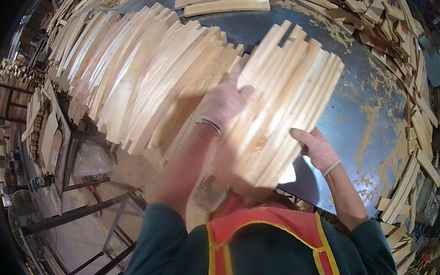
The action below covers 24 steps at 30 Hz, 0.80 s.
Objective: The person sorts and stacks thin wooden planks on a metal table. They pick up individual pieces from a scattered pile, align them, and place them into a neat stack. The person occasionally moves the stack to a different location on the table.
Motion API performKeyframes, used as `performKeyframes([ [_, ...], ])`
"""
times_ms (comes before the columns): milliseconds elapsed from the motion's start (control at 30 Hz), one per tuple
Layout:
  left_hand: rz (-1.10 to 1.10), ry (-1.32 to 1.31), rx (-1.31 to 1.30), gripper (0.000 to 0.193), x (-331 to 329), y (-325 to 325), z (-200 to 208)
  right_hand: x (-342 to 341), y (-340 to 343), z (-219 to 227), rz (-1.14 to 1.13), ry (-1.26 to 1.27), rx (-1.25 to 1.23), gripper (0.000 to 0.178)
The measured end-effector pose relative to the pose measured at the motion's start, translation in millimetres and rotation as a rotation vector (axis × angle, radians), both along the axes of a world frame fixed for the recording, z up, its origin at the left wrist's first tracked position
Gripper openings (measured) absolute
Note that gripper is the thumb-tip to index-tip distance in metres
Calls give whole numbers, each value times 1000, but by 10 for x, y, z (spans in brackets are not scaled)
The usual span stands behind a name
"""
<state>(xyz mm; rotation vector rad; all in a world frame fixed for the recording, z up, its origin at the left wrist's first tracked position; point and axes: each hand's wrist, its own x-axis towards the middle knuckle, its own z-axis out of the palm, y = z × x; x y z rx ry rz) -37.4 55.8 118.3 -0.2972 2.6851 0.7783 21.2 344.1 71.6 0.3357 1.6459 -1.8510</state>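
Observation:
A bundle of pale wooden slats point(284, 89) lies between my two hands, its uneven far ends pointing up and to the right. My left hand point(226, 103), in a light glove that leaves the fingertips bare, grips the bundle's left side with the thumb over the top. On the opposite side, my right hand point(317, 149), gloved the same way, clasps the outer slat, its thumb on the upper face. The bundle's near end comes close to my red apron point(265, 223). My right hand's lower fingers are hidden under the wood.
A long row of stacked slats point(139, 66) runs to the left of the bundle. Beneath is a dark metal table point(338, 105) dusted with sawdust. More slats point(228, 4) lie at its far edge, and scrap wood point(409, 66) heaps along the right. A metal frame point(79, 217) stands lower left.

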Motion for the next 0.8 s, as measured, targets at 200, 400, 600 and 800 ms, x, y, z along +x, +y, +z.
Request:
performKeyframes([
  [200, -96, 110, -498, 69, -227, -1473, -311, -14, -1457, -96, 198, -107, -114, 84],
  [400, -137, 727, -591, 58, 89, -1907, -1089, -247, -1279, -11, 512, 34, 72, 50],
  [600, -70, 501, -433, 50, 456, -1448, -613, -1724, -1043, 264, 367, 605, 500, 37],
  [800, -153, 409, -411, 52, 840, -1136, -670, -2893, -1537, -240, 437, 851, 819, 46],
])
